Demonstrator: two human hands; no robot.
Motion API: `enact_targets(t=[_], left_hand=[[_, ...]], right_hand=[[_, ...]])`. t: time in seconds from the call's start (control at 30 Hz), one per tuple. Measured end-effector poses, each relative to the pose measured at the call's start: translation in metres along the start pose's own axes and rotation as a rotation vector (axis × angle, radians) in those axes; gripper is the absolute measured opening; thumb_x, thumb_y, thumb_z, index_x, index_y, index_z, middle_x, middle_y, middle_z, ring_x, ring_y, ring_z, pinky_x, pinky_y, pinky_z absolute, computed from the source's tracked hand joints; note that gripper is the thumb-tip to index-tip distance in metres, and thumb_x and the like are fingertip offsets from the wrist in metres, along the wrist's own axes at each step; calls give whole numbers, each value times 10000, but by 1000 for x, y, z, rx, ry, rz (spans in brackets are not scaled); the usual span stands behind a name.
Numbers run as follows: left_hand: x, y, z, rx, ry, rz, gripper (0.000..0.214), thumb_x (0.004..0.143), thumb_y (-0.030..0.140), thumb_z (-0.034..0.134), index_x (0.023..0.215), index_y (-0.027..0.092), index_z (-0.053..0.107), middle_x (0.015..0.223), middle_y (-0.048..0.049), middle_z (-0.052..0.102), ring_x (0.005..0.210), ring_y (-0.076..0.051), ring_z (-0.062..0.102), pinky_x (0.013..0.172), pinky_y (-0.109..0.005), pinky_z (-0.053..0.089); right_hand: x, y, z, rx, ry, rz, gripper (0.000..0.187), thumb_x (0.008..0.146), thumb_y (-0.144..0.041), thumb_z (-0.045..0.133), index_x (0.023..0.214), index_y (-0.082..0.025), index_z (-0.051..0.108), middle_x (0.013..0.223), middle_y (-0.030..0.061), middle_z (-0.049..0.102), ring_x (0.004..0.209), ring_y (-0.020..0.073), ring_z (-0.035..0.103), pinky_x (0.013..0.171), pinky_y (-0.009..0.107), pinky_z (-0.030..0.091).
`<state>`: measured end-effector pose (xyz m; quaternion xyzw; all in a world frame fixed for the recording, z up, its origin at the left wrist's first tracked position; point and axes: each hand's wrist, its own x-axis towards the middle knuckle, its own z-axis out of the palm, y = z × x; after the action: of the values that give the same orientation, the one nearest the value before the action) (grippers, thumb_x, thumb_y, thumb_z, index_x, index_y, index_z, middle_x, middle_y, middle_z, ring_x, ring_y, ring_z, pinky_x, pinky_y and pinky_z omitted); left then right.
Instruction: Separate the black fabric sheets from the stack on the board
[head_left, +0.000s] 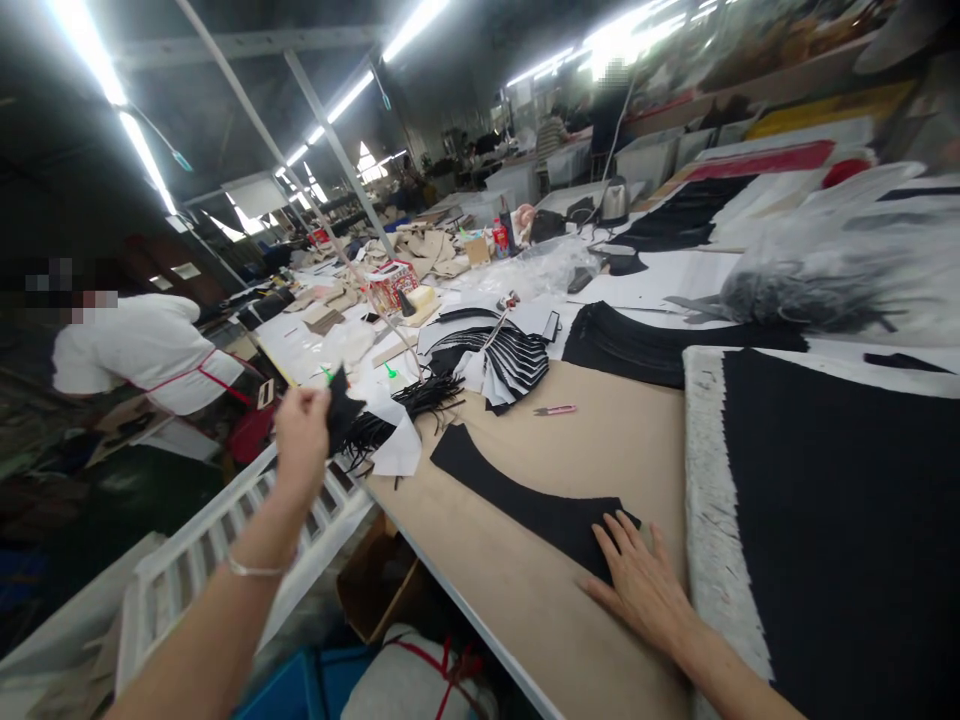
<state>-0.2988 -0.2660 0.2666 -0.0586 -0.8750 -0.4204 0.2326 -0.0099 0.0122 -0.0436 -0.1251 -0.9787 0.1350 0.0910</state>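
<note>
My left hand (301,432) is raised at the table's left edge, its fingers pinched on a small black fabric piece (345,404). My right hand (636,570) lies with spread fingers on the right end of a curved black fabric piece (517,490), which rests flat on the tan tabletop (480,590). Pink-handled thread snips (556,410) lie beyond the curved piece. Behind my left hand is a pile of thin black strips (427,398) with a white paper scrap (397,447) over part of it.
At right stands a thick white-edged stack (712,500) topped with black fabric. Fanned black and white pieces (517,360) and more black fabric (630,345) lie farther back. A white slatted rack (187,570) adjoins the left edge. A person in a white top (135,350) bends at far left.
</note>
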Motion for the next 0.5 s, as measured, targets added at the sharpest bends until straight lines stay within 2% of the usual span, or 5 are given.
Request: enact_targets(t=[0.07, 0.13, 0.27, 0.37, 0.5], left_hand=[[-75, 5, 18, -27, -142, 14, 196, 848, 357, 548, 753, 187, 561, 678, 28, 550, 679, -148, 517, 679, -275, 422], [-156, 8, 39, -70, -269, 7, 265, 886, 410, 491, 733, 201, 545, 683, 17, 571, 677, -150, 544, 659, -265, 429], [-307, 15, 70, -164, -490, -181, 313, 925, 475, 430, 788, 215, 538, 716, -9, 596, 665, -160, 562, 658, -273, 436], [-392, 24, 76, -242, -634, -270, 332, 947, 478, 386, 823, 219, 551, 770, -36, 636, 722, -174, 604, 700, -283, 451], [-465, 42, 65, -283, -789, -330, 343, 951, 473, 367, 825, 220, 562, 807, -57, 648, 762, -190, 619, 722, -299, 444]], right_hand=[[2, -12, -19, 184, 25, 107, 644, 832, -535, 524, 1291, -90, 603, 1446, 230, 452, 1379, 409, 335, 1135, 661, 146], [-2, -27, -47, 519, -19, 266, 653, 863, -604, 443, 1274, -123, 604, 1421, 205, 488, 1330, 373, 420, 1118, 591, 266], [-33, -52, -103, 1274, -308, 555, 722, 829, -752, 411, 1235, -177, 572, 1180, 145, 647, 1069, 289, 623, 880, 419, 504], [-73, -56, -118, 1321, -331, 640, 622, 769, -709, 565, 1101, -184, 602, 946, 72, 674, 875, 242, 638, 717, 331, 492], [-132, -45, -111, 1088, -123, 754, 426, 690, -611, 660, 717, -200, 555, 630, -14, 543, 621, 172, 510, 573, 291, 397]])
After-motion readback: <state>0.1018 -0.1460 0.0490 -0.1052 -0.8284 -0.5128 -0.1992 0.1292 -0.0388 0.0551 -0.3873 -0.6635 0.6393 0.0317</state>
